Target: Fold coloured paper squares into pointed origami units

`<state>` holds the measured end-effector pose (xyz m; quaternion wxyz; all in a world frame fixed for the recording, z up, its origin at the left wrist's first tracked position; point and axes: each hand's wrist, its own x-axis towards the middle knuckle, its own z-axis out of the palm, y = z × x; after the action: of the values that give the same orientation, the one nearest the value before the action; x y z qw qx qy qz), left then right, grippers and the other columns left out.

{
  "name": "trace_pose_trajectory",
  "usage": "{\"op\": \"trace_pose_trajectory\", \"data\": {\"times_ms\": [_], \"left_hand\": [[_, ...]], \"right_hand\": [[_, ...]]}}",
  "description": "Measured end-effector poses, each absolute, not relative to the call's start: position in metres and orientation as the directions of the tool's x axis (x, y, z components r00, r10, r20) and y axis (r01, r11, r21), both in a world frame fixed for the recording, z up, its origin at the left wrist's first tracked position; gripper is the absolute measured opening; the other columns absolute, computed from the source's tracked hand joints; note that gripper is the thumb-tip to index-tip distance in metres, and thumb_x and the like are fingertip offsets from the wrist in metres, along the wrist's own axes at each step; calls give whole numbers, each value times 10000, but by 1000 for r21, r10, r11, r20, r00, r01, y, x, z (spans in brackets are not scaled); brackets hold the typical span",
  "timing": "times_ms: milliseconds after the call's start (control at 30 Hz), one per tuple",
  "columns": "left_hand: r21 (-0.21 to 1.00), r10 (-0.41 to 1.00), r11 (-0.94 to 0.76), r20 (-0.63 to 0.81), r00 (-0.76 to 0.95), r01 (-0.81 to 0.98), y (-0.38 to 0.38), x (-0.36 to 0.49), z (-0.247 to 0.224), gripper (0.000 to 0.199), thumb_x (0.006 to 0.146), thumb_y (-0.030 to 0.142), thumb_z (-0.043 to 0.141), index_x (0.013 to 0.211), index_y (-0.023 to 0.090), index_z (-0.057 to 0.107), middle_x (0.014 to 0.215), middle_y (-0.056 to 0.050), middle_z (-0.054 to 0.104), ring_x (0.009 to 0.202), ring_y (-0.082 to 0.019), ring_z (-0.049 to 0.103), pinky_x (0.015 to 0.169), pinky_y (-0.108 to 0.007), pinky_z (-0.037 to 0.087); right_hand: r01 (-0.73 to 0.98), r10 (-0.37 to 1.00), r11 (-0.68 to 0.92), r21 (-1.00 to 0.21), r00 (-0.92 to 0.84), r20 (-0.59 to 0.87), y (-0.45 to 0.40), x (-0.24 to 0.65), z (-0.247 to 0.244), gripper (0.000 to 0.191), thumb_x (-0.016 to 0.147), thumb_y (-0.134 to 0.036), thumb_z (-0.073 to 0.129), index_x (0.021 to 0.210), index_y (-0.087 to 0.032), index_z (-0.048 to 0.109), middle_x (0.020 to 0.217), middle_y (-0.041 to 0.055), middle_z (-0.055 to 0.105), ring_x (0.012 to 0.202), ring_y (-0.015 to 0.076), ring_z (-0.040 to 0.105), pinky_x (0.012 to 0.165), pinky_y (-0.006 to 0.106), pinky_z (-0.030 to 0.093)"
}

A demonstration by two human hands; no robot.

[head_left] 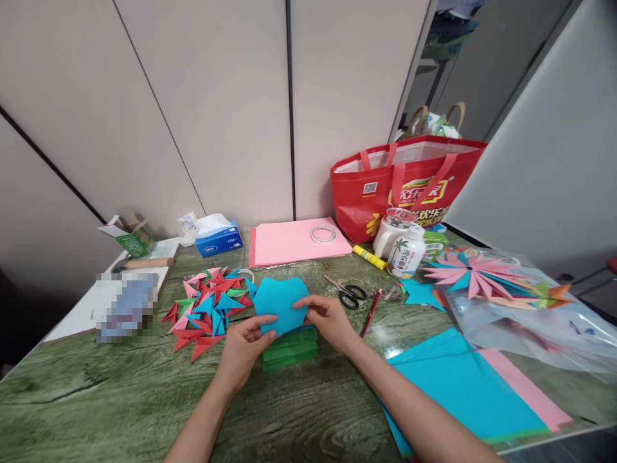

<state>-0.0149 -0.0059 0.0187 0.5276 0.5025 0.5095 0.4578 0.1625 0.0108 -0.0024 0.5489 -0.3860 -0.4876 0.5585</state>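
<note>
Between my two hands is a piece of blue paper (281, 299) with a pointed upper edge, raised over a stack of green paper (292, 350). My left hand (248, 341) pinches its lower left edge between thumb and fingers. At the paper's right edge, the thumb and fingertips of my right hand (328, 318) close on it. Just left of the paper lies a heap of folded paper pieces (212, 308) in red, blue, pink and green. Black-handled scissors (349, 294) and a dark red pen (371, 313) rest to the right of my right hand.
Pink sheets (294, 244) with a ring on top lie at the back, beside a blue tissue box (219, 239). A red bag (405, 186), a white bottle (407, 252) and a yellow glue stick (369, 257) stand or lie back right. Blue sheets (463, 386) lie front right, near a paper star (475, 273).
</note>
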Motion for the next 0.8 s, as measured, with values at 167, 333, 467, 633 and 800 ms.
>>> {"op": "trace_pose_trajectory", "data": {"times_ms": [167,333,467,633,800], "left_hand": [[981,991,43,-67,118,190,-3,-19,21,169,519,138,669,686,139,695,611,-16,673,545,-133,583,507,-204,447],[994,999,17,-21,32,107,0,-20,17,221,527,169,686,746,148,681,795,-59,699,731,-201,627,639,-269,494],[986,990,-115,104,-91,-125,1,-18,16,402,606,221,677,1000,187,602,1091,-88,621,1038,-234,531,820,-318,447],[990,997,-66,69,18,-126,-5,-13,10,358,669,282,638,1016,195,624,1059,-71,631,933,-212,574,802,-312,441],[998,998,-40,42,56,-39,-10,-9,7,388,666,313,633,1025,169,636,774,-36,666,631,-140,562,585,-229,443]], "right_hand": [[-39,991,133,-990,20,132,12,166,3,210,718,-266,492,757,-168,673,731,24,655,604,133,551,515,227,448],[-10,980,183,-983,-75,184,10,162,-1,136,659,-256,606,736,-153,651,698,14,635,591,122,533,536,221,410],[-32,988,139,-990,-63,141,8,159,-7,129,646,-245,613,730,-154,650,662,10,617,551,111,503,498,214,380],[-55,992,122,-991,26,121,7,156,-7,170,654,-274,613,766,-150,643,549,-18,525,465,83,404,424,194,300],[64,977,215,-975,-1,215,2,151,-7,129,655,-232,624,758,-164,663,621,-9,510,502,83,392,451,201,335]]}}
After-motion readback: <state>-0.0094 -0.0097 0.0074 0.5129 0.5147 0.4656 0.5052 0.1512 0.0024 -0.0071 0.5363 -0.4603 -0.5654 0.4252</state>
